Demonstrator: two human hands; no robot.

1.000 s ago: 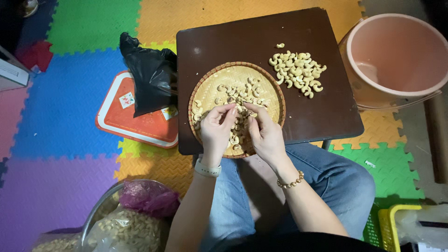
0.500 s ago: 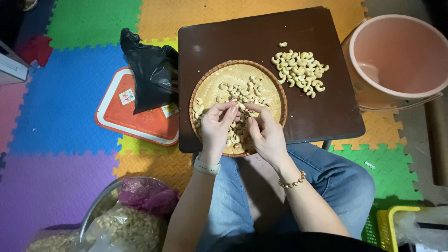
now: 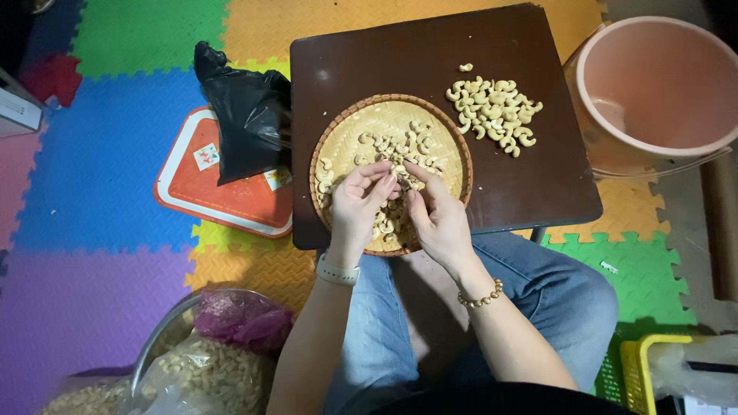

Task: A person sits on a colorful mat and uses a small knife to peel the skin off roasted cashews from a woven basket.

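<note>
A round woven bamboo tray [image 3: 350, 131] holding scattered cashew nuts [image 3: 400, 142] sits on the near edge of a small dark brown table [image 3: 384, 54]. My left hand [image 3: 357, 204] and my right hand [image 3: 438, 215] hover over the tray's near half, fingertips meeting and pinching a cashew between them. A separate pile of cashews [image 3: 492, 107] lies on the table to the right of the tray. My knees in blue jeans are under the table edge.
A black plastic bag [image 3: 246, 123] rests on an orange tray [image 3: 207, 192] left of the table. A pink plastic bucket [image 3: 661, 84] stands at right. A metal bowl with bagged cashews [image 3: 204, 369] is at lower left, a yellow basket [image 3: 646, 369] at lower right. Colourful foam mats cover the floor.
Both hands have stayed over the tray's near side, with the fingers shifting slightly as they work a nut. The view has tilted a little.
</note>
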